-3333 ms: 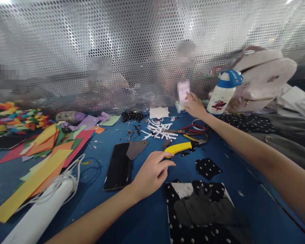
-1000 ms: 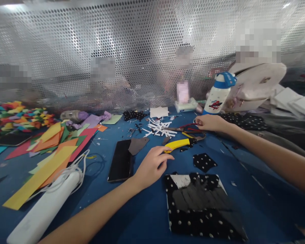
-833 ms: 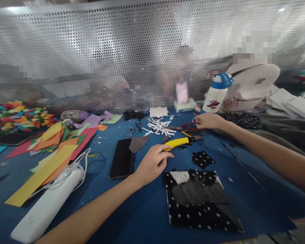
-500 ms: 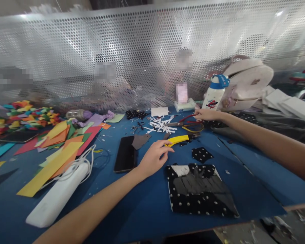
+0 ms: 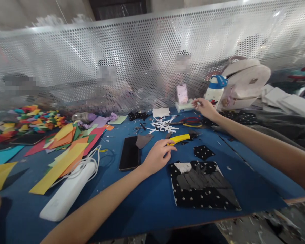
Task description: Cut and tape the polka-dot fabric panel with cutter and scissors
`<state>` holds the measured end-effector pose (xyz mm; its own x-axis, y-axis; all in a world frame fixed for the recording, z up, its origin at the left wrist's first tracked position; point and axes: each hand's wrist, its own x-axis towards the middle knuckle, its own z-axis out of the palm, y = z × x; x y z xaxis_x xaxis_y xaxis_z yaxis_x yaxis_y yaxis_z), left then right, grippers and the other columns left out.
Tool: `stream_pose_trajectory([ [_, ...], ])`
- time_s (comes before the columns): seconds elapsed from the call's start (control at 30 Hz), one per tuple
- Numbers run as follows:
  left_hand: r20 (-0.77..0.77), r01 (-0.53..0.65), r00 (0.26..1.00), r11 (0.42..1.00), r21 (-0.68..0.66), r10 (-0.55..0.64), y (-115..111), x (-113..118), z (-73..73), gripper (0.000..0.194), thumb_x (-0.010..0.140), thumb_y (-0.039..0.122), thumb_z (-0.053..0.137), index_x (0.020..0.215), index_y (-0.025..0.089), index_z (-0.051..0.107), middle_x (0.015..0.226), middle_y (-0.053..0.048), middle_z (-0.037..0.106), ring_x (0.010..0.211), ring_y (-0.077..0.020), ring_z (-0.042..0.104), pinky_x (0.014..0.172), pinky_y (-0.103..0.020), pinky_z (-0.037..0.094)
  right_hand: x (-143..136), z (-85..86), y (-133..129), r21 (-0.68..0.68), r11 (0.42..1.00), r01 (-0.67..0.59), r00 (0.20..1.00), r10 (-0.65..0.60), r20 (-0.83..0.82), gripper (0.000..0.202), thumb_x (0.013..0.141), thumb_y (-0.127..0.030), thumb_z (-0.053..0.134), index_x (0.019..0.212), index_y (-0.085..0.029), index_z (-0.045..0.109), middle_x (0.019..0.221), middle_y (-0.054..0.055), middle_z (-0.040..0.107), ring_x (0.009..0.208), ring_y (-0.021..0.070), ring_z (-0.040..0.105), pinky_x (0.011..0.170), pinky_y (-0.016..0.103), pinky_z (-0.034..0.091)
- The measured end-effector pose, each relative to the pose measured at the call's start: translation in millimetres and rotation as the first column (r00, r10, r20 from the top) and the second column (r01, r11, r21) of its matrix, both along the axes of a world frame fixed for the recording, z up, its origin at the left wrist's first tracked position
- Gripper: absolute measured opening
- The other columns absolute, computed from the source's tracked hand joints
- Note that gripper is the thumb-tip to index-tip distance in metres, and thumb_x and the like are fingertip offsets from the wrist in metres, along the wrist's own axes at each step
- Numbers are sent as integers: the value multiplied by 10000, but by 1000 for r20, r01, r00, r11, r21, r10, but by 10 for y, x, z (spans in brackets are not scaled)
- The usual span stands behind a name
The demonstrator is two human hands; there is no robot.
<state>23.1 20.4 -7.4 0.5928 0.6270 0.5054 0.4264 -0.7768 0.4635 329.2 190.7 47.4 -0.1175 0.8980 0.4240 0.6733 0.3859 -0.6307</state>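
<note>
Left hand (image 5: 157, 156) sits beyond the far left corner of the black, white-dotted, fabric-covered square panel (image 5: 205, 184), loosely curled, fingertips at the near end of a yellow ridged-handled tool (image 5: 180, 138); looks like light contact, no firm grasp. Right hand (image 5: 204, 106) is raised well beyond the panel, fingers loosely bent, gripping nothing visible, near a pink-lit smartphone (image 5: 182, 93) propped upright; fingertips appear off the screen. Black dotted fabric pentagon (image 5: 203, 152) lies loose just beyond the panel, red-handled metal scissors (image 5: 189, 122) farther beyond. Step in hand, as judged: right-hand reach around the smartphone, panel unattended. Handling the panel would call for lowering the right hand nearer and lifting the left off the tool.
</note>
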Motion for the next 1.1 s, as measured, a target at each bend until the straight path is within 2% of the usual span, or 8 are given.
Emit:
stream_pose_trajectory([
  [0.13, 124, -3, 992, 997, -72, 12, 7, 18, 38, 323, 966, 135, 464, 1244, 236, 592, 1340, -94, 561, 1295, -252, 499, 1105, -505, 398, -341, 80, -436, 68, 970, -233, 968, 237, -77, 331, 917, -184, 465, 1240, -210, 397, 1109, 75, 697, 790, 157, 711, 838, 352, 571],
  [0.23, 290, -16, 955, 988, -152, 60, 51, 58, 52, 505, 983, 245, 504, 1465, 259, 352, 1532, -115, 370, 1435, -258, 343, 1171, -505, 327, -620, -28, -932, 64, 888, -456, 885, 460, -77, 314, 948, -273, 497, 1237, -222, 387, 1022, 77, 731, 809, 191, 732, 838, 376, 579],
  [0.3, 383, 22, 921, 975, -219, 66, 86, 92, 48, 612, 982, 325, 530, 1515, 264, 236, 1597, -121, 264, 1475, -263, 283, 1189, -497, 310, -755, -155, -1242, 59, 838, -542, 840, 540, 59, 257, 970, -278, 496, 1215, -222, 439, 1026, 89, 733, 941, 219, 726, 865, 371, 568],
  [0.4, 463, 150, 886, 937, -314, 13, 119, 134, 35, 661, 936, 393, 613, 1497, 238, 300, 1571, -138, 339, 1439, -283, 369, 1181, -483, 337, -838, -331, -1544, 215, 758, -616, 784, 561, 266, 187, 986, -235, 490, 1170, -217, 466, 1010, 95, 729, 918, 229, 721, 756, 347, 575],
  [0.5, 523, 266, 852, 886, -380, -32, 135, 159, 25, 713, 851, 428, 725, 1450, 216, 403, 1510, -154, 441, 1399, -310, 430, 1172, -498, 348, -807, -411, -1629, 349, 668, -657, 752, 544, 373, 137, 998, -213, 490, 1135, -212, 480, 922, 77, 733, 838, 219, 703, 718, 338, 559],
  [0.7, 584, 442, 802, 781, -441, -124, 193, 164, 27, 775, 713, 514, 828, 1369, 245, 517, 1403, -138, 563, 1344, -323, 499, 1147, -525, 371, -714, -374, -1613, 388, 565, -729, 685, 592, 425, 139, 999, -162, 454, 1119, -214, 500, 870, 52, 707, 753, 184, 636, 677, 317, 528],
  [0.87, 600, 470, 789, 762, -446, -135, 213, 134, 58, 814, 615, 495, 894, 1322, 264, 561, 1382, -116, 576, 1357, -330, 480, 1150, -529, 364, -702, -395, -1643, 374, 555, -743, 669, 632, 391, 180, 984, -132, 456, 1138, -216, 496, 900, 59, 707, 769, 185, 629, 691, 322, 534],
  [1.1, 606, 384, 794, 815, -435, -50, 192, 76, 160, 582, 757, 458, 811, 1245, 228, 594, 1379, -129, 580, 1304, -289, 535, 1109, -486, 425, -693, -407, -1626, 302, 594, -746, 666, 682, 303, 184, 990, -141, 469, 1155, -220, 483, 963, 83, 717, 883, 191, 682, 811, 345, 545],
])
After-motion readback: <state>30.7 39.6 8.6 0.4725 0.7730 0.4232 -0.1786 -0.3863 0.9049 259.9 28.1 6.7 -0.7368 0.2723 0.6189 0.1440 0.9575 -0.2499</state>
